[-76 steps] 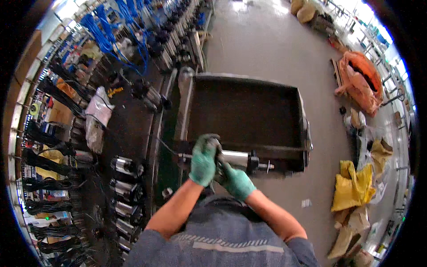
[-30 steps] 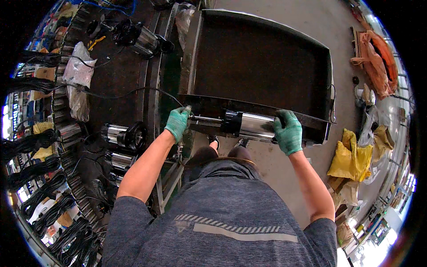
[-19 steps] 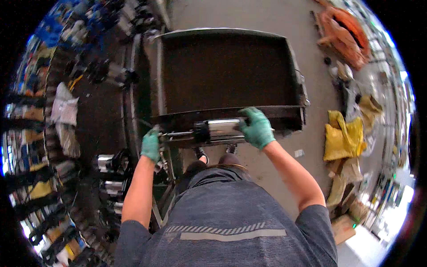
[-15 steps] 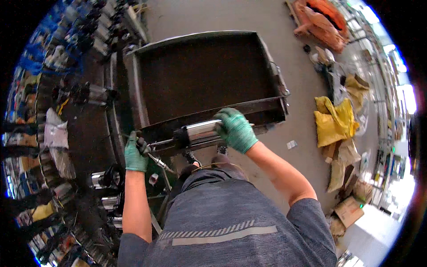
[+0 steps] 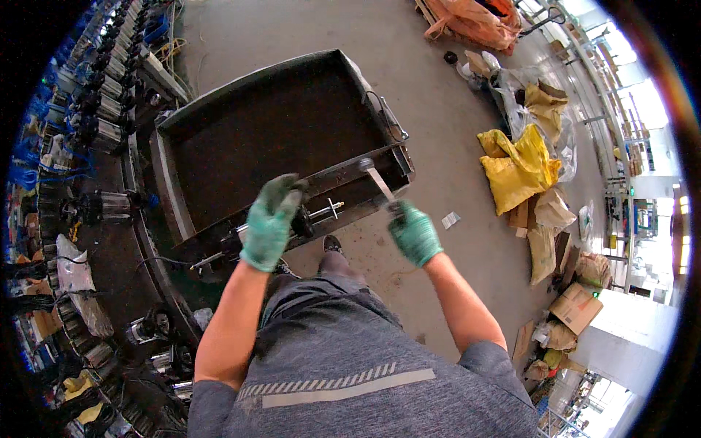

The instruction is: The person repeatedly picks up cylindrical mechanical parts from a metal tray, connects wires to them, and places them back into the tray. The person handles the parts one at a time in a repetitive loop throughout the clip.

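My left hand (image 5: 269,223), in a green glove with dark fingertips, is over the middle of a motor (image 5: 302,221), its fingers apart and slightly bent. It hides most of the motor's body; whether it touches the body I cannot tell. From the motor's right end a metal shaft (image 5: 326,212) sticks out with a small crosspiece on it, and a rod (image 5: 208,260) extends from the left end. The motor lies along the near edge of a dark metal tray (image 5: 169,186). In my right hand (image 5: 415,235), also gloved, is a hammer (image 5: 379,182), its rounded grey head above the tray's right corner.
Rows of motors (image 5: 109,109) with black cables line the left side. A dark rail (image 5: 150,241) runs along the tray's left. To the right on the floor lie yellow sacks (image 5: 515,175), a cardboard box (image 5: 575,306) and an orange bag (image 5: 478,22). A cable loops over the tray's right wall.
My left hand has moved from the rod at the left end onto the motor. My right hand has left the motor, moved right and now holds a hammer. The view has turned.
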The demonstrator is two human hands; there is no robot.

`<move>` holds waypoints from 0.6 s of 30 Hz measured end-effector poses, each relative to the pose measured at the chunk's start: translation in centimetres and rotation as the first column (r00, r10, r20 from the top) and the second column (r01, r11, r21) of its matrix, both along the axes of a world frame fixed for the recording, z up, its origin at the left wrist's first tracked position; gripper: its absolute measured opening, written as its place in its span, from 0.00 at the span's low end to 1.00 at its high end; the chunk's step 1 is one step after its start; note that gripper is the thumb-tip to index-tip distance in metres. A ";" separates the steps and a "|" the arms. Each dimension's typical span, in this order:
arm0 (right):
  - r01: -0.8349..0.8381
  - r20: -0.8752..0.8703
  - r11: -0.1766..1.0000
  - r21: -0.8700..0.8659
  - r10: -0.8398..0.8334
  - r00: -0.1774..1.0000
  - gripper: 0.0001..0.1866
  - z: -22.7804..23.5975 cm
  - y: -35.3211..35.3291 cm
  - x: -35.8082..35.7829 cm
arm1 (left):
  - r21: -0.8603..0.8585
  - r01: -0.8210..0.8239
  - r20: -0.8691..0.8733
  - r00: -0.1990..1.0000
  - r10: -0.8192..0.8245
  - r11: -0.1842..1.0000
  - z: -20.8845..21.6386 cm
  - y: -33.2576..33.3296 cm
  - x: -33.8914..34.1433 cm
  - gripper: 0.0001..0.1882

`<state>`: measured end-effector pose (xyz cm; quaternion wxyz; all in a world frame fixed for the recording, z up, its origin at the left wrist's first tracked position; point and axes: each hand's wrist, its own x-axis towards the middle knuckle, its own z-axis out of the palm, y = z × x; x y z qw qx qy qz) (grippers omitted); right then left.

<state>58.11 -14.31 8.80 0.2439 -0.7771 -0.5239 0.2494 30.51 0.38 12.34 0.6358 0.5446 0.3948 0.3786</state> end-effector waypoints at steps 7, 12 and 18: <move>0.218 0.152 0.926 -0.308 -0.178 0.972 0.17 -6.6 0.4 11.7 | 0.208 -0.380 -0.412 0.801 0.433 0.901 -4.5 -0.2 -15.3 0.13; 0.253 0.134 0.946 -0.203 -0.229 0.964 0.20 -11.6 4.2 11.8 | 0.318 -0.438 -0.612 0.583 0.535 0.841 -6.0 -2.1 -24.1 0.18; -0.056 0.521 0.987 0.148 -0.030 0.853 0.17 -10.5 3.0 9.5 | 0.460 -0.288 -0.771 0.341 0.538 0.840 -5.9 0.4 -31.3 0.20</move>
